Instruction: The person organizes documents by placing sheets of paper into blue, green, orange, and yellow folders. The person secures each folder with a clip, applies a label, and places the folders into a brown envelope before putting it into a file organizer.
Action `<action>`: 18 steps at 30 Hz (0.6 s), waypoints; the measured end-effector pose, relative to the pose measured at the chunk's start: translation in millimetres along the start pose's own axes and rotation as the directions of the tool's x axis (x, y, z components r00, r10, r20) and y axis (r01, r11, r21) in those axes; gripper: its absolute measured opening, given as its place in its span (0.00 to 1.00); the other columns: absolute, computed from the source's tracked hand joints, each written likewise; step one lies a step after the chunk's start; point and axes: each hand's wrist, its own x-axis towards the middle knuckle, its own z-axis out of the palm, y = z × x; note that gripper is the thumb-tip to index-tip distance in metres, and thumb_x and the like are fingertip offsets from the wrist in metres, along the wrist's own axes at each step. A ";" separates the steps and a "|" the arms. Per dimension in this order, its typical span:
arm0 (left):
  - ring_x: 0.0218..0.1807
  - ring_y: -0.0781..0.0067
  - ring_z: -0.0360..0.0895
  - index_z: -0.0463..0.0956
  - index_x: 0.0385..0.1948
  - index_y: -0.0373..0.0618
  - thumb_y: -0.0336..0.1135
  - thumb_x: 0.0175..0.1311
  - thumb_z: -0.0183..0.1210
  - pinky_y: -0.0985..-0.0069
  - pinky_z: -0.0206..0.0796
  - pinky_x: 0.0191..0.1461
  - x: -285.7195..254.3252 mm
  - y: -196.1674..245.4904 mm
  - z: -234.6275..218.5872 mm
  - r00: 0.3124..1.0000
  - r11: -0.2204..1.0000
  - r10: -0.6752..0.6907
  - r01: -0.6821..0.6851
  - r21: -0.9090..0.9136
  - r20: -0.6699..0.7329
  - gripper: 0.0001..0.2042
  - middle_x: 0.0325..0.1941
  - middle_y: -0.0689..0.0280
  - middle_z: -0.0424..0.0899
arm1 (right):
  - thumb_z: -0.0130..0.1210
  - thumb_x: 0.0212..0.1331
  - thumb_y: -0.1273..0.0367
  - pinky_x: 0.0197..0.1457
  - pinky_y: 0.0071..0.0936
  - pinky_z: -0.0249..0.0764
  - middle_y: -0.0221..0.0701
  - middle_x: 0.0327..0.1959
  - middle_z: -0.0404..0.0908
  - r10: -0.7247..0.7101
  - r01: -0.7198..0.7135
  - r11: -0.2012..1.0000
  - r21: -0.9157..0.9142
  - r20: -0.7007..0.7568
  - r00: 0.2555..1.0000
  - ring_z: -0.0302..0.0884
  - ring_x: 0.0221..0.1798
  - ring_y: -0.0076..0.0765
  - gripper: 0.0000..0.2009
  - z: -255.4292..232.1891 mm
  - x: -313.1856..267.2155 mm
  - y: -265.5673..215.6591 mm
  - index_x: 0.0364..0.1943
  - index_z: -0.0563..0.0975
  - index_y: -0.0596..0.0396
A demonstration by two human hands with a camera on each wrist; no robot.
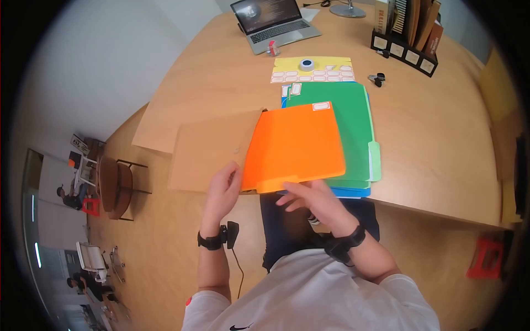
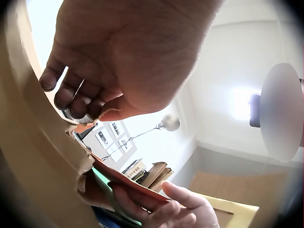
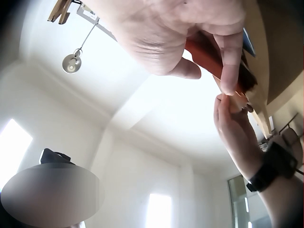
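An orange file folder [image 1: 298,143] with a white label lies at the mouth of a brown kraft envelope [image 1: 212,149], its left edge at the opening. My left hand [image 1: 225,190] pinches the envelope's near right corner, whose edge looks ragged in the left wrist view. At the folder's near edge, my right hand [image 1: 320,204] grips it, thumb on top and fingers beneath. Green folders [image 1: 356,127] lie under the orange one, with a blue folder [image 1: 353,193] showing below them. In the left wrist view the right hand [image 2: 185,209] holds the tilted orange folder.
Beyond the folders lies a yellow sheet [image 1: 284,65] of labels with a round white item [image 1: 307,65] on it. A laptop [image 1: 279,27] stands at the back left, a black file holder [image 1: 406,52] at the back right. Black clips [image 1: 377,79] lie right of the sheet.
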 end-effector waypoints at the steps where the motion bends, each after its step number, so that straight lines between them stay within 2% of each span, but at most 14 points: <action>1: 0.26 0.83 0.60 0.68 0.30 0.39 0.29 0.76 0.50 0.80 0.55 0.29 -1.1 -1.1 -0.3 1.000 1.000 0.004 -0.004 -0.019 -0.003 0.09 0.22 0.70 0.63 | 0.56 0.72 0.67 0.41 0.24 0.84 0.39 0.53 0.81 -0.029 0.029 1.000 -0.002 -0.001 1.000 0.88 0.46 0.36 0.20 -7.7 -0.9 0.2 0.63 0.70 0.61; 2: 0.27 0.88 0.59 0.68 0.29 0.40 0.30 0.77 0.50 0.82 0.54 0.29 -1.6 -2.5 0.9 1.000 0.999 0.009 -0.009 -0.038 -0.005 0.10 0.22 0.74 0.63 | 0.57 0.72 0.68 0.41 0.23 0.83 0.39 0.52 0.82 -0.058 0.058 0.998 -0.004 -0.004 0.998 0.88 0.46 0.35 0.20 -12.4 -0.5 0.2 0.63 0.70 0.61; 5: 0.26 0.74 0.62 0.69 0.33 0.37 0.27 0.74 0.51 0.74 0.58 0.31 -0.5 -3.4 3.5 1.000 1.000 0.009 -0.009 -0.001 0.001 0.07 0.22 0.61 0.64 | 0.55 0.72 0.70 0.40 0.21 0.82 0.37 0.52 0.83 -0.090 0.085 0.994 -0.074 -0.059 0.994 0.87 0.47 0.31 0.17 -9.5 3.6 0.6 0.61 0.72 0.62; 7: 0.25 0.71 0.63 0.69 0.33 0.37 0.28 0.74 0.51 0.73 0.58 0.31 0.1 4.7 5.2 0.999 0.998 0.034 -0.034 0.052 0.006 0.07 0.23 0.60 0.65 | 0.54 0.73 0.72 0.41 0.20 0.82 0.38 0.54 0.83 -0.109 0.103 0.990 -0.097 -0.057 0.992 0.87 0.48 0.31 0.17 -1.2 9.0 6.6 0.62 0.72 0.63; 10: 0.25 0.68 0.64 0.70 0.33 0.37 0.28 0.74 0.52 0.71 0.59 0.31 0.8 4.0 7.7 0.998 0.995 0.062 -0.062 0.078 0.000 0.07 0.23 0.57 0.66 | 0.53 0.73 0.72 0.37 0.20 0.84 0.39 0.51 0.83 -0.160 0.151 0.983 -0.101 -0.079 0.984 0.88 0.48 0.34 0.17 11.4 20.4 25.6 0.60 0.71 0.68; 14: 0.24 0.65 0.64 0.70 0.34 0.37 0.29 0.74 0.52 0.70 0.59 0.31 1.2 5.2 6.6 0.999 0.994 0.043 -0.043 0.097 0.004 0.07 0.23 0.56 0.67 | 0.54 0.73 0.72 0.36 0.22 0.84 0.39 0.55 0.81 -0.172 0.168 0.982 -0.087 -0.049 0.984 0.88 0.48 0.35 0.17 20.1 31.6 43.4 0.62 0.69 0.65; 18: 0.24 0.67 0.64 0.70 0.33 0.36 0.29 0.74 0.51 0.71 0.59 0.30 0.9 5.1 5.1 0.999 0.995 0.034 -0.035 0.088 0.007 0.07 0.22 0.57 0.67 | 0.55 0.73 0.69 0.35 0.23 0.83 0.38 0.52 0.81 -0.080 0.079 0.994 -0.074 -0.021 0.997 0.87 0.45 0.34 0.19 27.6 25.6 39.4 0.63 0.69 0.61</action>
